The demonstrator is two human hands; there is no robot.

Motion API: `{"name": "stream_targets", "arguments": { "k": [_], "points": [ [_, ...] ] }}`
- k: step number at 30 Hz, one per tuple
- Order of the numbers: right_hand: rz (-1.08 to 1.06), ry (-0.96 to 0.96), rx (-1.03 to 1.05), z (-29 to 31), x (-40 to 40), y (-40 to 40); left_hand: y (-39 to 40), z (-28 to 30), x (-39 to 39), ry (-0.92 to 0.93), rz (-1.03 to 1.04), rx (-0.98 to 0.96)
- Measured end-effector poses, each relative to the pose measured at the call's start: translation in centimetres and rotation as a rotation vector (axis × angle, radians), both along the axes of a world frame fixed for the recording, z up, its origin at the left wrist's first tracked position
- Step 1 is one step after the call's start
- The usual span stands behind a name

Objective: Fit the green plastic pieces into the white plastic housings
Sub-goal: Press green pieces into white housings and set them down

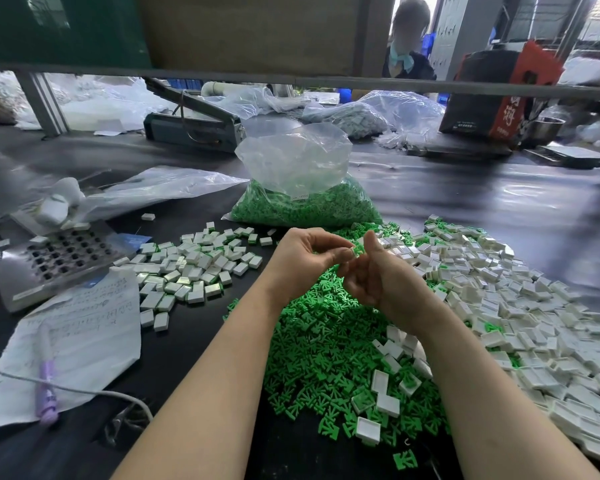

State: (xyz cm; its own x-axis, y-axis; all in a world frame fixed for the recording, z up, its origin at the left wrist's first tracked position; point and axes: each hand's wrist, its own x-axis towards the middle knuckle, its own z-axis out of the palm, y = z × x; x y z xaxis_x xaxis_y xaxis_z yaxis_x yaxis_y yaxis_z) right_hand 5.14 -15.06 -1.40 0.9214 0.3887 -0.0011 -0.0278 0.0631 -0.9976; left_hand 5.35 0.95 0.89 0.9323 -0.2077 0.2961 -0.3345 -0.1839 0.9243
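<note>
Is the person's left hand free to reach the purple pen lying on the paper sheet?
Probably not right away. The left hand is pinching a small white housing together with the right hand. Nothing blocks the way to the purple pen on the handwritten paper sheet; the hand is just occupied.

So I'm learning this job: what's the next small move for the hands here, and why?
Probably press the green piece fully into the white housing. The left hand pinches the housing at its fingertips, the right hand meets it there, and the green piece looks only partly seated.
</note>
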Motion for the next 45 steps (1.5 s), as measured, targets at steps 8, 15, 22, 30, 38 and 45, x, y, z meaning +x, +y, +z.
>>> {"name": "stream_targets", "arguments": {
  "k": [8, 15, 22, 30, 38, 45],
  "points": [
    [-0.036, 0.118, 0.22, -0.3, -0.2, 0.1, -0.6, -0.2, 0.0, -0.019, 0.047, -0.087],
    [0.035, 0.08, 0.236, -0.2, -0.1, 0.2, -1.0, -0.8, 0.1, 0.012, 0.031, -0.132],
    [0.04, 0.125, 0.399, -0.3, -0.1, 0.0, -1.4, -0.6, 0.1, 0.0, 0.036, -0.14],
    [0.056, 0.139, 0.435, -0.7, -0.1, -0.1, -1.3, -0.6, 0.0, 0.004, 0.022, -0.137],
    [0.074, 0.136, 0.429, -0.5, -0.2, 0.0, -1.1, -0.5, -0.1, 0.005, 0.007, -0.129],
    [0.067, 0.133, 0.442, -0.4, -0.3, 0.0, -1.1, -0.5, 0.0, 0.019, -0.002, -0.145]
  ]
}}
